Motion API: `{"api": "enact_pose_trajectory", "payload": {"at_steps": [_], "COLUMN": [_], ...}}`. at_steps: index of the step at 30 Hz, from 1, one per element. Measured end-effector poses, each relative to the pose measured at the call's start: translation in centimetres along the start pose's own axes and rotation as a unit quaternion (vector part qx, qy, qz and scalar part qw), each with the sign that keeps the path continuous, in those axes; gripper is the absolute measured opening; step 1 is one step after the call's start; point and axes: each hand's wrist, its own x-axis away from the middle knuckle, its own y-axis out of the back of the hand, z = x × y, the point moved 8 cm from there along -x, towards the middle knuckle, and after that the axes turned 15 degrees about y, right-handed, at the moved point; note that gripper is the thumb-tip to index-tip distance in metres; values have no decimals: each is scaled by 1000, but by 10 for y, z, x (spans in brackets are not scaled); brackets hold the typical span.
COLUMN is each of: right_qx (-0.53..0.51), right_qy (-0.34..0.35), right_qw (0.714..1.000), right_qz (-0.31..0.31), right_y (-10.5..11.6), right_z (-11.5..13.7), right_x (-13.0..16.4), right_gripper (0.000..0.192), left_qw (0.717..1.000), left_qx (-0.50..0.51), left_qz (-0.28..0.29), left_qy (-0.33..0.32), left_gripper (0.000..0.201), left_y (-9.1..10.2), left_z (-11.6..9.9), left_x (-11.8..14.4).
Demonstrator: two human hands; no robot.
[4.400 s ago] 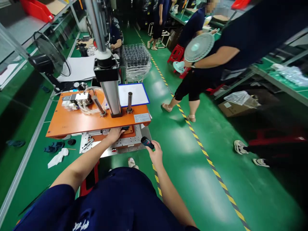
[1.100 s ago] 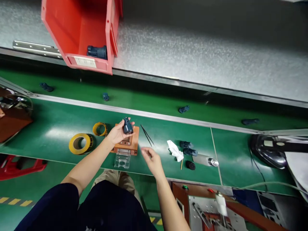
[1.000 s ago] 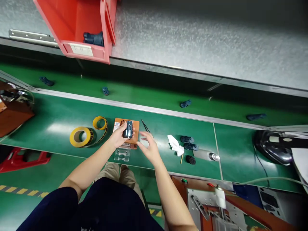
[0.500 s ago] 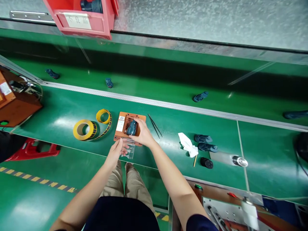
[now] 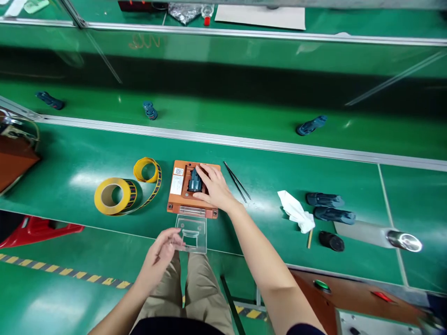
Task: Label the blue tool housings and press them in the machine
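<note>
On this tabletop (image 5: 104, 149) I'd steady the piece (image 5: 194, 181) inside the block (image 5: 174, 202), right fingers (image 5: 206, 174) spread, left fingers (image 5: 168, 232) unclear at its flap (image 5: 201, 237).

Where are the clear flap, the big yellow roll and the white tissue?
Clear flap (image 5: 191, 224): head view, on its upper part, near the hinge.
Big yellow roll (image 5: 99, 197): head view, on the left side of its ring.
White tissue (image 5: 296, 211): head view, on its crumpled middle.

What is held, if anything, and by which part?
Right hand: fingers on the dark part, right side. Left hand: fingers at the clear flap, left edge. Whether either grips cannot be told.
</note>
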Motion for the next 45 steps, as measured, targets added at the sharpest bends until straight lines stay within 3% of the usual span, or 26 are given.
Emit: {"api": "enact_pose_trajectory", "payload": {"at_steps": [3,5,7,10,12,14,15,16,18,20,24,27,29,32,36,39,41,45], "right_qx": [77,150,204,231,226,210,200,186,145,75,-109,-225,-294,-375,-444,-463,-472,-479], "right_qy": [-97,-198,-267,-337,-351,-348,-344,-343,-354,-365,-335,-293,-278,-274,-236,-219,-223,-209], "right_qw": [982,940,909,881,873,870,870,869,861,843,785,738,717,706,699,714,732,774], "right_qz": [-144,-233,-246,-239,-252,-278,-290,-303,-336,-387,-509,-564,-568,-534,-509,-477,-438,-358], "right_y": [25,39,39,29,24,22,22,22,22,21,17,17,17,17,18,13,6,-8], "right_z": [-23,-42,-57,-72,-76,-77,-76,-75,-72,-68,-54,-44,-39,-28,-8,4,10,24], "right_x": [36,77,110,142,151,155,156,158,162,166,156,135,120,96,69,54,43,11], "right_gripper": [55,48,51,48,42,37,35,33,32,33,40,40,39,35,29,26,25,26], "left_qw": [991,982,977,977,983,993,981,949,857,801,779,789,796,819,878,934,961,972], "left_qx": [99,136,141,120,46,-99,-184,-265,-390,-480,-547,-528,-515,-481,-376,-244,-155,-88], "left_qz": [81,119,131,99,80,8,-60,-138,-261,-292,-282,-288,-284,-270,-240,-201,-166,-155], "left_qy": [37,61,87,145,156,67,-14,-101,-215,-206,-118,-129,-142,-160,-172,-168,-159,-154], "left_gripper": [53,56,54,48,46,43,39,35,29,30,36,37,34,29,18,13,23,32], "left_y": [-10,-21,-30,-31,-21,4,21,37,58,69,82,89,90,88,89,98,102,103], "left_z": [-37,-62,-80,-87,-88,-105,-122,-140,-168,-177,-171,-165,-161,-162,-169,-167,-160,-145], "left_x": [-8,-25,-49,-85,-102,-114,-117,-117,-117,-133,-164,-167,-167,-166,-150,-127,-113,-99]}}
